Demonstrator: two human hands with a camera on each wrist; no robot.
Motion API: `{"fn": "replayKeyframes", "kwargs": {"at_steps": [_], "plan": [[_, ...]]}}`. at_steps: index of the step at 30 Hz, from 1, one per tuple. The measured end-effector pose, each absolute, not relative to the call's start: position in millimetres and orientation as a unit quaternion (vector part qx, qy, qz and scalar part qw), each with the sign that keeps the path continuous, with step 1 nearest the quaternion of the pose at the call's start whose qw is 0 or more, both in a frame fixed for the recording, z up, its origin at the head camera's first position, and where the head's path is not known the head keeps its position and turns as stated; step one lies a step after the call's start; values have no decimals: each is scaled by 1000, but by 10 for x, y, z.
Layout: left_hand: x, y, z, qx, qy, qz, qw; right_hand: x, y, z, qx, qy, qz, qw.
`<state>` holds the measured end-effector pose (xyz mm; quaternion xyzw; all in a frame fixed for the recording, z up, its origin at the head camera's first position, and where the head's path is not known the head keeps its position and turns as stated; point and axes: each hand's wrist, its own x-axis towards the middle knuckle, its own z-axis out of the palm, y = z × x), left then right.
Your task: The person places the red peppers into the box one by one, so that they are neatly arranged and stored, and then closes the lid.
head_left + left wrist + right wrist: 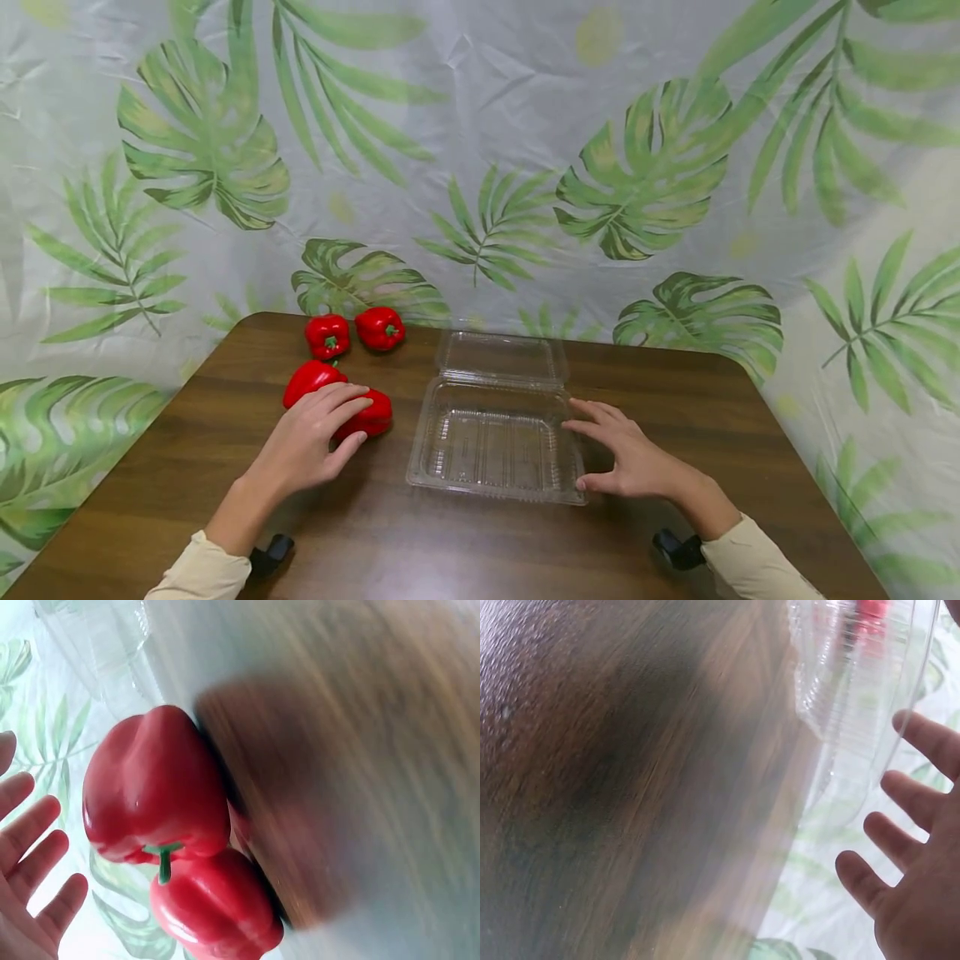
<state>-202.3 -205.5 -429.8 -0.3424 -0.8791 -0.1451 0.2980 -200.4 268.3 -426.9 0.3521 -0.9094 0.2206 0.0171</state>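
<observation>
My left hand [311, 433] hovers over a red bell pepper [375, 414] on the left of the table, fingers spread. In the left wrist view those fingers [34, 817] stand apart from the pepper [161, 780], whose green stem shows. A second red bell pepper [311, 379] lies right beside it, partly behind my hand. A clear plastic clamshell container [495, 492] sits in the middle with its lid [502, 357] folded back. At its right edge is my right hand [633, 454], fingers extended, fingertips right at the rim in the right wrist view.
Two more red bell peppers, one [327, 336] next to the other [380, 328], stand near the table's back left edge. A leaf-patterned cloth [495, 125] hangs behind the brown wooden table [450, 550]. Black straps [678, 550] are on both wrists.
</observation>
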Motion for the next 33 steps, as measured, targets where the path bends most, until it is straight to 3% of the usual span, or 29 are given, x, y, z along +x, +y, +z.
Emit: {"fn": "replayKeyframes", "kwargs": {"at_steps": [22,27,33], "plan": [[-2083,-2304,-4235,-262,-902,-164,300,-1971,2653,-4235,352,-910,218,13],[-2201,-2469,-4126,-224,-927,-153,260,-1982,2654,-4252,353,-910,218,14],[-2372,-2610,-3984,-190,-960,-126,165,-1988,2656,-4271,353,-910,218,17]]}}
